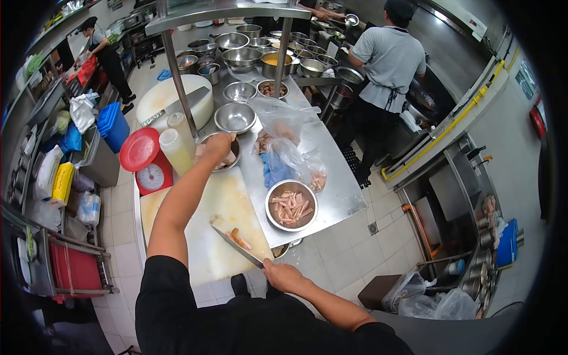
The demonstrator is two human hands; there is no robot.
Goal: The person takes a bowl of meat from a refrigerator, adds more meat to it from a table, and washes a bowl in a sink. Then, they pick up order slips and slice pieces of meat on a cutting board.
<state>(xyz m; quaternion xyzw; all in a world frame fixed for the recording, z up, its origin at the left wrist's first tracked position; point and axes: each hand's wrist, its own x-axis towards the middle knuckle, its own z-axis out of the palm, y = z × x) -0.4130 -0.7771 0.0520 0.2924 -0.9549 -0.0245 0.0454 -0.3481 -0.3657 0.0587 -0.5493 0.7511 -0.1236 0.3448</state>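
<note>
My right hand [284, 277] is closed around the handle of a kitchen knife [244, 250]. The blade lies low over a white cutting board [177, 228], beside a few cut strips of meat [238, 238]. My left arm stretches forward, and my left hand [218, 148] is over a metal bowl [238, 155] with pale pieces of meat [226, 162] in it. Its fingers look closed, but what they hold is too small to make out. To the right of the board stands a steel bowl [315, 208] filled with pink meat strips [290, 207].
Left of the board are a red kitchen scale [142, 148] and squeeze bottles [176, 152]. A cleaver [177, 106] rests on a thick round block [151, 94]. Plastic bags [293, 157] lie on the steel table [343, 198]. A co-worker [387, 65] stands at the stove.
</note>
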